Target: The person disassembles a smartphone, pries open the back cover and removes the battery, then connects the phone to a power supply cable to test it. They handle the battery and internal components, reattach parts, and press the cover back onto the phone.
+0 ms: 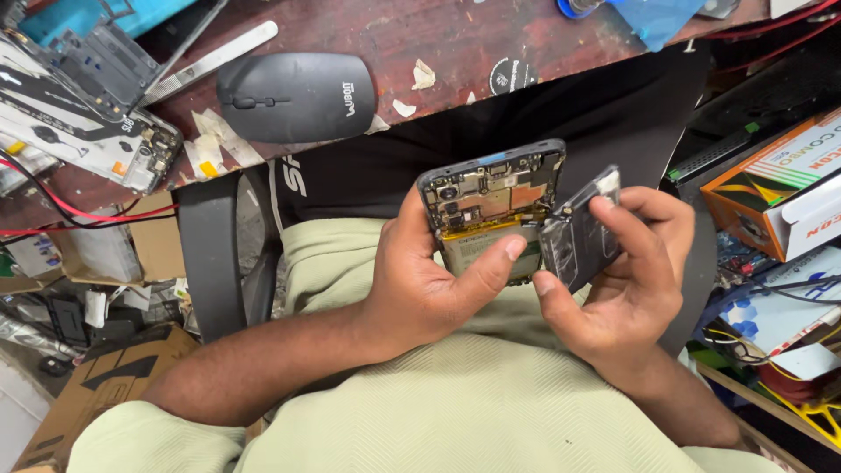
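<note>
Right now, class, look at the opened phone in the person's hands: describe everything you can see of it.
The opened phone is a dark-framed handset with its back off, showing a circuit board with metal shields, a camera module at one upper corner and a yellowish battery area below. It is held upright above the person's lap, bare side facing the camera. The left hand grips it from the left, thumb laid across the lower part. The right hand holds a dark glossy part tilted against its right edge. No table supports it.

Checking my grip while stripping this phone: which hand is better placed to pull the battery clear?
Probably the right hand: it already pinches the lifted battery, while the left hand braces the opened phone.
</note>
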Demonstrator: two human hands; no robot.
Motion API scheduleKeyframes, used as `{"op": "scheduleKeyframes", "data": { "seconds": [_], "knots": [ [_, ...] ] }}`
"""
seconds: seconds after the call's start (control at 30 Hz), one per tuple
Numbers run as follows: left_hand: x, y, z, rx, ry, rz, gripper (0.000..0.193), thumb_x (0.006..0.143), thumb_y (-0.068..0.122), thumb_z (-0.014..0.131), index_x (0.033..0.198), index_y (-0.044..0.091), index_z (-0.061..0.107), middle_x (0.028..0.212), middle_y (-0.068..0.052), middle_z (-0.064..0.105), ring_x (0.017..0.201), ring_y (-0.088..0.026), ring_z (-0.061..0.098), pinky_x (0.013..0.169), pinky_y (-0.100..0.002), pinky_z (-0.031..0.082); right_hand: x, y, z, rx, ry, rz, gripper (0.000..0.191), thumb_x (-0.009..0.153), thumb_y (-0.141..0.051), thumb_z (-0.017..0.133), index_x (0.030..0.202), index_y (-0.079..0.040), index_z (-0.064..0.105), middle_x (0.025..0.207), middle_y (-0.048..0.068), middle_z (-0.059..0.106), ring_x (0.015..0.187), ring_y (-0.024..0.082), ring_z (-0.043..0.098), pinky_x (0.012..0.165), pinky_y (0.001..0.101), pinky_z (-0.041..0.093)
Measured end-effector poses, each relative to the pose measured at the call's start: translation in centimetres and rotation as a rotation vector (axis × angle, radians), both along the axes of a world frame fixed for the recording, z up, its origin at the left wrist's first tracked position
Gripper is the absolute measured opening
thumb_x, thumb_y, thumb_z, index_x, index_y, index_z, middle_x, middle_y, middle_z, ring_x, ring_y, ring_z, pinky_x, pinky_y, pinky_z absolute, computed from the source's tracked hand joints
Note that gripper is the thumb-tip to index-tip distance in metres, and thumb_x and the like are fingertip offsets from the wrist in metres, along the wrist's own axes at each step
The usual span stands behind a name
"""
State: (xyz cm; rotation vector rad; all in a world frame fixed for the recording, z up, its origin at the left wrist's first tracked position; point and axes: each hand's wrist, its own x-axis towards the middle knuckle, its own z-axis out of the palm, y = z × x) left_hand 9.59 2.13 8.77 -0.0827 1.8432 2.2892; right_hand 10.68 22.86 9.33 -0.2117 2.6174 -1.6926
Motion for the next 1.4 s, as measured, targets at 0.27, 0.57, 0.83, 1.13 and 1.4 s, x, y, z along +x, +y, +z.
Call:
{"op": "scheduleKeyframes", "data": {
  "seconds": [0.27,0.57,0.83,1.13,1.4],
  "knots": [
    [-0.3,0.3,0.5,0.006,-0.068,0.024,0.038,0.104,0.01,0.073,0.134,0.0,0.051,0.123,-0.01,0.074,0.112,-0.011,0.072,0.099,-0.026,0.059,0.5,0.7,-0.8,-0.124,-0.098,-0.038,0.067,0.091,-0.015,0.083,0.149,-0.003,0.05,0.137,0.011,0.04,0.109,0.016,0.051,0.094,0.0246,0.05],
    [0.3,-0.8,-0.6,-0.077,0.004,0.19,0.045,0.11,0.002,0.071,0.142,0.001,0.04,0.129,-0.007,0.063,0.112,-0.01,0.063,0.103,-0.025,0.053,-1.0,3.2,0.4,-1.645,-0.865,0.239,0.058,0.111,-0.05,0.039,0.162,-0.023,0.039,0.133,0.033,0.052,0.075,0.034,0.068,0.064,0.0351,0.057],
    [0.4,-1.8,0.6,-0.145,-0.011,0.206,0.047,0.106,0.0,0.07,0.142,0.0,0.039,0.128,-0.008,0.063,0.113,-0.01,0.065,0.104,-0.026,0.053,0.0,4.3,1.0,-1.747,-0.938,0.418,0.056,0.109,-0.049,0.033,0.16,-0.027,0.036,0.125,0.032,0.049,0.069,0.035,0.068,0.061,0.0384,0.06],
    [1.0,-1.7,0.3,-0.189,-0.023,0.19,0.047,0.108,0.001,0.069,0.144,0.001,0.04,0.129,-0.008,0.061,0.11,-0.01,0.061,0.102,-0.024,0.05,0.7,4.6,1.7,-1.787,-0.958,0.369,0.055,0.11,-0.048,0.034,0.158,-0.023,0.039,0.12,0.036,0.053,0.07,0.036,0.07,0.063,0.0398,0.062],
    [1.1,-1.5,0.2,-0.205,-0.01,0.185,0.046,0.107,0.002,0.07,0.142,0.0,0.04,0.128,-0.008,0.062,0.108,-0.009,0.061,0.101,-0.024,0.049,0.6,5.0,1.6,-1.805,-0.98,0.405,0.055,0.109,-0.048,0.036,0.157,-0.023,0.039,0.12,0.037,0.052,0.071,0.037,0.069,0.065,0.0394,0.063]
  ]
}}
